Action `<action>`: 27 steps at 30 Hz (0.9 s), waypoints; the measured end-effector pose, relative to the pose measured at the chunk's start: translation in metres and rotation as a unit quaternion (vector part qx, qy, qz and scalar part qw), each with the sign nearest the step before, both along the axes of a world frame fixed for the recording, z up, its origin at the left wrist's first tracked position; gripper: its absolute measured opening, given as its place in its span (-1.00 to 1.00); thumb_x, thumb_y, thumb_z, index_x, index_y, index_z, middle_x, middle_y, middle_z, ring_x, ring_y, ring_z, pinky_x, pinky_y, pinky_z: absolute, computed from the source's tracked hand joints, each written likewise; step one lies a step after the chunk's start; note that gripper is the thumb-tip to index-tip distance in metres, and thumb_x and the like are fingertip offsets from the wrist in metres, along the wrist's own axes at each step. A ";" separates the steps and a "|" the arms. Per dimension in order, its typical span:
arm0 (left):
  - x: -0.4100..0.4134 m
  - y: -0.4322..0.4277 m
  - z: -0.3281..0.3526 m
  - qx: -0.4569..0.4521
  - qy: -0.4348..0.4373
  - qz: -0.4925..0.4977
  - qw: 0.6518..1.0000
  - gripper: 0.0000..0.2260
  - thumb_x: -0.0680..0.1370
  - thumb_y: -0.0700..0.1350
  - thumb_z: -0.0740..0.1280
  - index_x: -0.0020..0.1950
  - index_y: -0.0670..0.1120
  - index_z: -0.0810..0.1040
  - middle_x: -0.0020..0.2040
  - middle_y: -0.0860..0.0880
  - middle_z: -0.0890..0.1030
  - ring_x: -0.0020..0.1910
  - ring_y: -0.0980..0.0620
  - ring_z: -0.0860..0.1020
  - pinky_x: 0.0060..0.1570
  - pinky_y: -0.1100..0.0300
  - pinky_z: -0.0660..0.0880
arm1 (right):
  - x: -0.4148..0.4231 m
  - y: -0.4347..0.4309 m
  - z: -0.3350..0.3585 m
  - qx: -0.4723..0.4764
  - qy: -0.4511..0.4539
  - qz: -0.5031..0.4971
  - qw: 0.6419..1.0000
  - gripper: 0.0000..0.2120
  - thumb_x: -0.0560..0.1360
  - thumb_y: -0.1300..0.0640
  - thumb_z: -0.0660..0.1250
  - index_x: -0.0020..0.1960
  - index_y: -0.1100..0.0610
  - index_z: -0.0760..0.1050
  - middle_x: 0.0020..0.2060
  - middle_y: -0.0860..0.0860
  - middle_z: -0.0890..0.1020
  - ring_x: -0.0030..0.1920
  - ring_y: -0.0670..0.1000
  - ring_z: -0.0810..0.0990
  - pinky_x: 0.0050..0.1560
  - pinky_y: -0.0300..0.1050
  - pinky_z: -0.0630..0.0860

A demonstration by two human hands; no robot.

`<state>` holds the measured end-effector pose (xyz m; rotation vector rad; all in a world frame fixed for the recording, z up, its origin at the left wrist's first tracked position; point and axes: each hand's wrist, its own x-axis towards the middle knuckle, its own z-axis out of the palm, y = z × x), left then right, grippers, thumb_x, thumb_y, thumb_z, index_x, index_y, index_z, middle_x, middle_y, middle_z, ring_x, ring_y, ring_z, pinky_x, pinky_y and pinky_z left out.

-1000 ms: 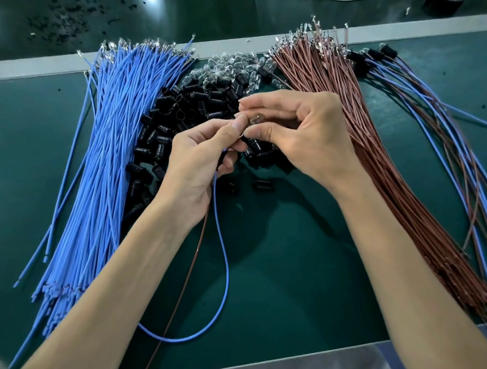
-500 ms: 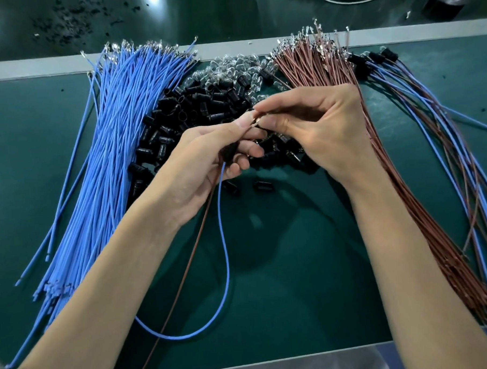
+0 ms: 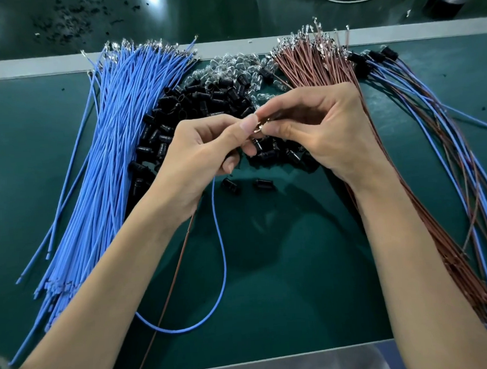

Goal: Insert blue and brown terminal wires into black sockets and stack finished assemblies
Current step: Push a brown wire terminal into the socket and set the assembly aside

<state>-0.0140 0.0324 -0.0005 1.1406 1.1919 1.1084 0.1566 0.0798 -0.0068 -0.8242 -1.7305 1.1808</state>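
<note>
Mid-insertion, I judge: my left hand (image 3: 207,152) pinches the blue wire (image 3: 222,255) and brown wire (image 3: 171,293), my right hand (image 3: 326,130) pinches a glinting piece (image 3: 258,128) at their tips, which next needs straight seating.

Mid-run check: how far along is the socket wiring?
Done: a stack of finished assemblies lies far right. In hand: the left hand grips one blue wire and one brown wire; the right hand pinches a small shiny part at their tips. Remaining: large blue bundle, brown bundle and black sockets pile.

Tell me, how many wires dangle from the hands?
2: a blue wire looping below the left hand, a brown wire beside it. Fingers may hide more.
</note>
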 end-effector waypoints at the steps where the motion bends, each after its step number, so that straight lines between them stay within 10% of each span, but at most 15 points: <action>1: 0.001 0.000 -0.001 0.000 -0.009 0.013 1.000 -0.87 0.47 -0.02 0.36 -0.21 -0.03 0.66 -0.41 0.05 0.56 -0.51 0.15 0.32 -0.50 0.44 0.25 | -0.001 0.000 0.000 0.001 0.003 -0.004 1.000 -0.75 0.39 0.33 0.48 0.00 0.09 0.61 -0.22 -0.16 0.70 -0.14 -0.11 0.70 -0.04 -0.29 0.57; 27: 0.004 0.005 -0.010 -0.083 -0.176 0.097 0.976 -0.93 0.38 -0.11 0.41 -0.24 -0.09 0.66 -0.42 0.03 0.54 -0.53 0.22 0.34 -0.51 0.45 0.23 | -0.018 -0.003 -0.012 -0.011 0.010 -0.058 0.998 -0.71 0.46 0.35 0.41 0.18 0.27 0.56 -0.06 0.00 0.67 0.00 -0.17 0.66 0.08 -0.32 0.52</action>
